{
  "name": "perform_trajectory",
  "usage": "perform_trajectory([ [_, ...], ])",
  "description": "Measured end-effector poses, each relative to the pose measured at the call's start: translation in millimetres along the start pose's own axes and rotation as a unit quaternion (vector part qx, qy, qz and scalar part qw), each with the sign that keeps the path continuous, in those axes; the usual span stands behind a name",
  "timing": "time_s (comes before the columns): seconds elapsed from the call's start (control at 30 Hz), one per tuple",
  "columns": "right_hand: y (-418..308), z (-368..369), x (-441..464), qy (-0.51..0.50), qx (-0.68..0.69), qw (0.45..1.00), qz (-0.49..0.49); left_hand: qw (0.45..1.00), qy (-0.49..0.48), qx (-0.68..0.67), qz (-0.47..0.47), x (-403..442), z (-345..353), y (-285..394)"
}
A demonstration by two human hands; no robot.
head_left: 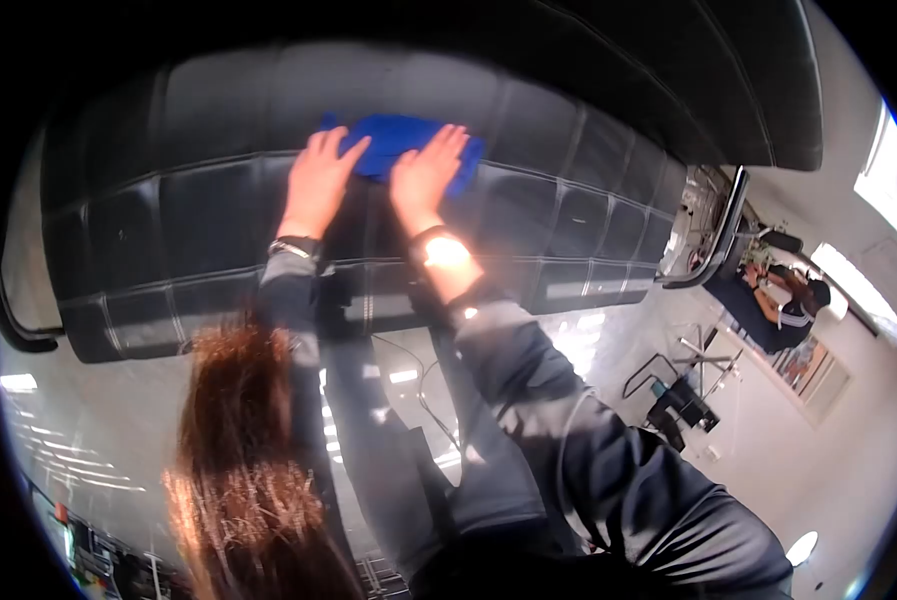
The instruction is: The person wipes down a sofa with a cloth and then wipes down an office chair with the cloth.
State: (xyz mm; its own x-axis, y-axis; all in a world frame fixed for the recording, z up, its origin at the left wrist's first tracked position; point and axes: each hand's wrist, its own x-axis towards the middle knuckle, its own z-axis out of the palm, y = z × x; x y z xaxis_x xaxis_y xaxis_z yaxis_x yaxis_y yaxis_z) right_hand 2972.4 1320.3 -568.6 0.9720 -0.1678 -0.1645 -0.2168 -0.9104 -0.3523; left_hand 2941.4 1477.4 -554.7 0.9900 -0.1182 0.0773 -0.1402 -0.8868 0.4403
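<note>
A blue cloth point(393, 130) lies on the tufted black seat point(528, 220) of a long couch. My right hand point(428, 178) rests flat on the middle and right part of this cloth, fingers stretched out. At the cloth's left end is my left hand point(318, 180), its fingers extended and its thumb spread toward the cloth. A small bit of blue shows beyond the left fingertips. Whether the left palm touches the cloth or the seat beside it, I cannot tell.
The couch's black backrest point(688, 80) rises behind the seat. Metal frame legs point(713, 240) stand at its ends. A thin cable point(423, 390) runs over the shiny floor. To the right are an office chair point(683, 400) and a seated person point(783, 300). Long hair hangs at lower left.
</note>
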Motion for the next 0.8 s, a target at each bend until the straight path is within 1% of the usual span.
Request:
perform_trajectory([
  [0.03, -30, 14, -14, -0.004, 0.003, 1.0, -0.012, 0.999, -0.019, 0.015, -0.036, -19, -16, -22],
  [0.1, -78, 29, -42, -0.024, 0.007, 0.998, -0.062, 0.993, -0.023, 0.013, -0.113, -50, -46, -51],
  [0.13, -93, 37, -53, -0.032, 0.007, 0.995, -0.092, 0.99, -0.017, 0.023, -0.137, -66, -54, -63],
  [0.2, -115, 45, -71, -0.046, 0.004, 0.985, -0.164, 0.981, -0.006, 0.042, -0.191, -94, -62, -77],
  [0.27, -123, 46, -83, -0.05, 0.015, 0.973, -0.225, 0.966, -0.013, 0.043, -0.253, -118, -61, -75],
  [0.3, -123, 48, -85, -0.053, 0.008, 0.968, -0.246, 0.959, -0.012, 0.04, -0.28, -127, -61, -70],
  [0.33, -122, 46, -85, -0.052, 0.011, 0.969, -0.242, 0.948, -0.013, 0.025, -0.317, -134, -57, -61],
  [0.37, -119, 42, -84, -0.057, 0.007, 0.96, -0.275, 0.938, -0.007, 0.028, -0.344, -138, -52, -50],
  [0.4, -114, 38, -81, -0.061, 0.004, 0.95, -0.306, 0.936, 0.01, 0.04, -0.349, -142, -43, -40],
  [0.43, -107, 34, -78, -0.058, 0.008, 0.953, -0.298, 0.934, 0.026, 0.052, -0.353, -143, -37, -28],
  [0.47, -99, 29, -73, -0.081, 0.013, 0.934, -0.348, 0.937, 0.022, 0.056, -0.344, -143, -31, -15],
  [0.5, -90, 25, -68, -0.103, 0.019, 0.912, -0.396, 0.928, 0.013, 0.088, -0.362, -140, -27, 2],
  [0.57, -76, 25, -66, -0.068, 0.025, 0.899, -0.432, 0.909, 0.012, 0.144, -0.39, -132, -9, 30],
  [0.63, -67, 20, -65, -0.047, 0.031, 0.897, -0.438, 0.866, -0.009, 0.168, -0.471, -114, 10, 67],
  [0.67, -60, 13, -64, -0.058, 0.03, 0.895, -0.441, 0.834, -0.071, 0.273, -0.474, -121, 44, 62],
  [0.7, -50, 8, -62, -0.062, 0.027, 0.889, -0.452, 0.82, -0.093, 0.337, -0.453, -122, 63, 70],
  [0.77, -20, -5, -47, -0.057, 0.08, 0.876, -0.472, 0.83, -0.072, 0.359, -0.422, -111, 71, 105],
  [0.8, -1, -12, -37, -0.052, 0.088, 0.882, -0.46, 0.843, -0.066, 0.335, -0.416, -108, 76, 118],
])
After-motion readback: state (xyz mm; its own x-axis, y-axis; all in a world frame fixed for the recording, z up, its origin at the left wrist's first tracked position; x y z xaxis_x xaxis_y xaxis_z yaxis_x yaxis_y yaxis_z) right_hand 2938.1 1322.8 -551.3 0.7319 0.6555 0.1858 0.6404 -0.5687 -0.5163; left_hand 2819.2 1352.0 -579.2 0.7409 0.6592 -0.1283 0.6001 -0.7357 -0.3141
